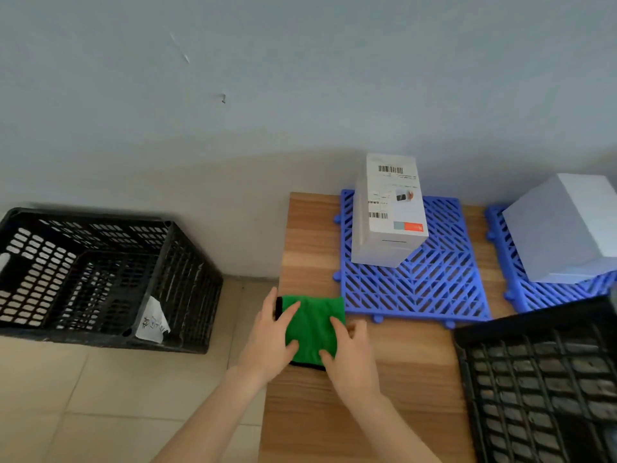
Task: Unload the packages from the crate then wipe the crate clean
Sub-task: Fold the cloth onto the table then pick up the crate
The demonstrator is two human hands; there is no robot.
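Observation:
A folded green cloth (314,324) with a black edge lies on the wooden table (314,235) near its left side. My left hand (267,342) rests on the cloth's left edge, fingers spread over it. My right hand (350,354) rests on its right edge, fingers relaxed. A black crate (547,382) sits on the table at the lower right, partly out of frame. Two white packages stand on blue grid mats: one with barcode labels (389,208) on the near mat (414,289), one plain (564,228) at the far right.
A second black crate (100,275) stands on the tiled floor at the left against the grey wall, with a torn paper label on its corner. A second blue mat (521,295) lies under the plain package.

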